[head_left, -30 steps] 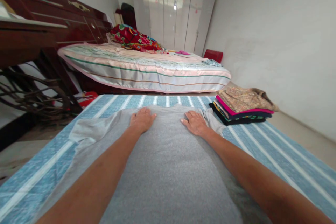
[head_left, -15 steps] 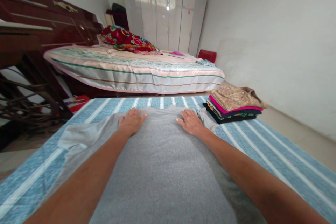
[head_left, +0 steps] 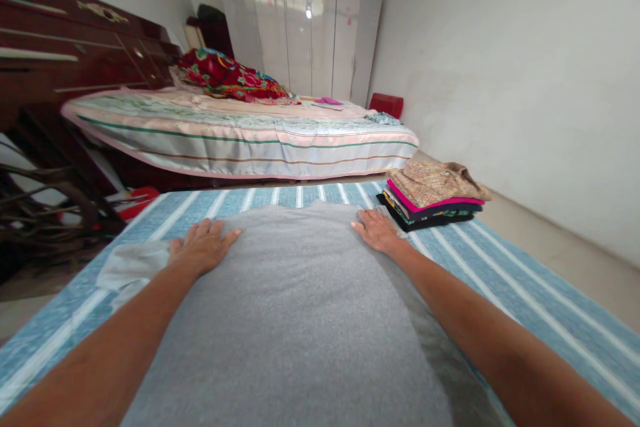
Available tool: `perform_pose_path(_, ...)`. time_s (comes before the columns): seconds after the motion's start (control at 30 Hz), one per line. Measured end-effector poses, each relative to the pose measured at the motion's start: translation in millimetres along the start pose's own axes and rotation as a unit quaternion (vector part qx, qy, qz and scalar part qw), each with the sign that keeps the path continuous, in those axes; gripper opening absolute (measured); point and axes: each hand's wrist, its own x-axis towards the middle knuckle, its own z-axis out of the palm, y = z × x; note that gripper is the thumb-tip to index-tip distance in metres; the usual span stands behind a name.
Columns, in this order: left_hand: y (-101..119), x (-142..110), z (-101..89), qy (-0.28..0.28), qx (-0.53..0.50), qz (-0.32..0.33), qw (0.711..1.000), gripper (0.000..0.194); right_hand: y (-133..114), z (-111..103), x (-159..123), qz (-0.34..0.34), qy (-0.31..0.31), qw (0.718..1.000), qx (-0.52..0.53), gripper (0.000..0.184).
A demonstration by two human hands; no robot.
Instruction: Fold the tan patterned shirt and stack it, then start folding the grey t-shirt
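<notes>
A grey T-shirt (head_left: 295,307) lies spread out on a blue bedsheet with white stripes (head_left: 505,260). My left hand (head_left: 203,247) rests flat on its upper left part, fingers stretched out, close to the rumpled left sleeve. On the upper right part lies my right hand (head_left: 377,230), also flat with the fingers extended. Neither hand grips the cloth. Just beyond my right hand sits a stack of folded clothes (head_left: 433,197), with a tan checked garment on top and a bright pink one under it. The shirt's lower edge runs out of view.
Farther off stands a bed (head_left: 260,140) with a pale striped cover and a red floral blanket (head_left: 235,77). A dark wooden headboard (head_left: 100,33) is at the left, a white wardrobe (head_left: 300,33) at the back. Dark metal framework (head_left: 45,193) stands at the lower left.
My hands have moved apart over the shirt: the left one went outward to the left and slightly nearer, the right one a little to the right. The shirt looks smoother and wider at the top.
</notes>
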Motion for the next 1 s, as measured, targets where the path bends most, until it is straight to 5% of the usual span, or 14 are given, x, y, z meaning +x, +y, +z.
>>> perform_pose_path(0.3, 14.6, -17.1, -15.4, 0.072, 0.036, 0.018, 0.997, 0.054, 3.9, -25.6, -8.5, -0.008, 0.03, 0.999, 0.029, 0.043)
perform_pose_path(0.43, 29.0, -45.9, -17.0, 0.05, 0.072, 0.127, 0.988, 0.055, 2.0, -41.4, -49.9, -0.06, 0.027, 0.997, 0.048, 0.043)
perform_pose_path(0.57, 40.8, -95.7, -10.8, 0.016, 0.057, 0.192, 0.98, 0.058, 4.9, -34.5, -104.4, -0.119, -0.007, 0.992, 0.046, 0.058)
perform_pose_path(0.77, 34.2, -153.9, -10.1, -0.026, 0.045, 0.154, 0.987, 0.06, 16.3, -27.7, -140.7, -0.092, -0.052, 0.994, 0.003, 0.067)
perform_pose_path(1.0, 12.6, -196.3, -17.1, -0.024, 0.049, 0.086, 0.995, 0.06, 10.5, -31.7, -165.5, -0.091, -0.03, 0.995, 0.017, 0.069)
